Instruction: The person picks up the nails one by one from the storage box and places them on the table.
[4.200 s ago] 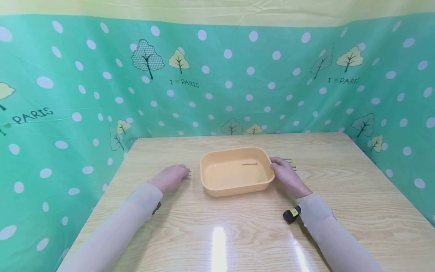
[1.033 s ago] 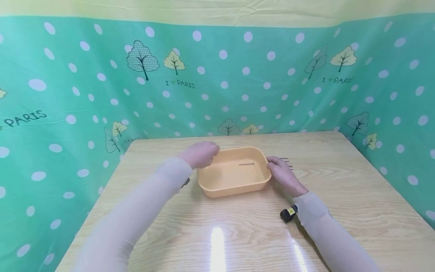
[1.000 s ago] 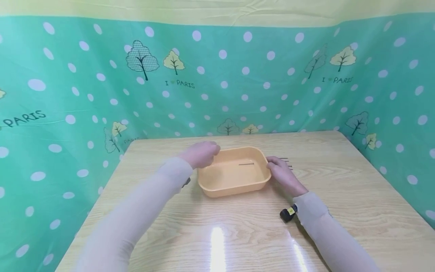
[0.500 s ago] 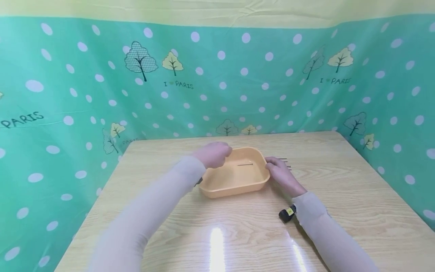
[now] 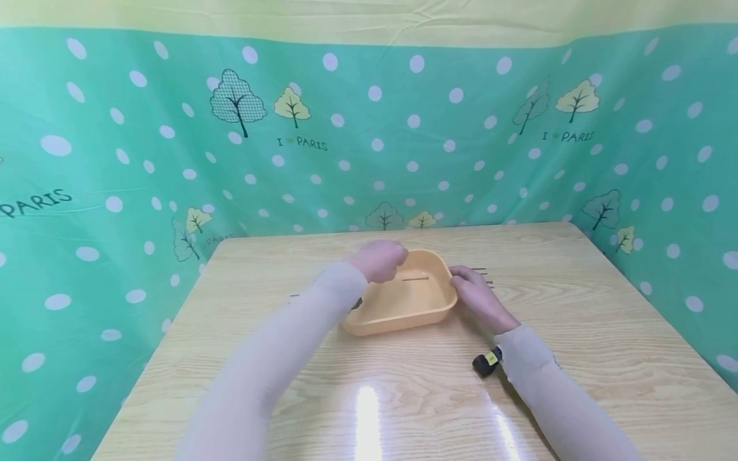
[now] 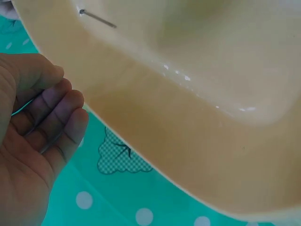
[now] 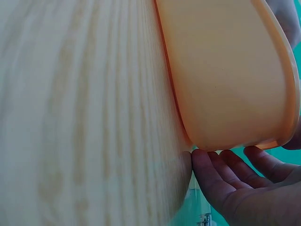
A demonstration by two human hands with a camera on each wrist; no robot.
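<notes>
A light orange plastic basin point(image 5: 405, 323) with rounded corners sits on the table. One nail point(image 5: 415, 279) lies inside on its floor, its head plain in the left wrist view. My left hand point(image 5: 379, 261) is at the basin's far rim. Thumb and index tip come together there and the other fingers bend point(image 6: 66, 127); whether they pinch anything is hidden. At the basin's right end my right hand point(image 5: 477, 298) grips the rim, with fingertips point(image 7: 202, 162) against the outer wall. Several nails point(image 5: 480, 274) show on the table just beyond that hand.
The wooden tabletop point(image 5: 553, 294) runs back to a green polka-dot curtain point(image 5: 403, 141). A thin nail point(image 5: 295, 295) shows on the table left of the basin, partly near my left sleeve point(image 5: 288, 352). A black wrist camera point(image 5: 485, 363) hangs below my right wrist.
My left hand left the table on the left, rose to the basin's far rim and moves rightward along it. The right hand stays at the right end. Basin and inner nail keep their places.
</notes>
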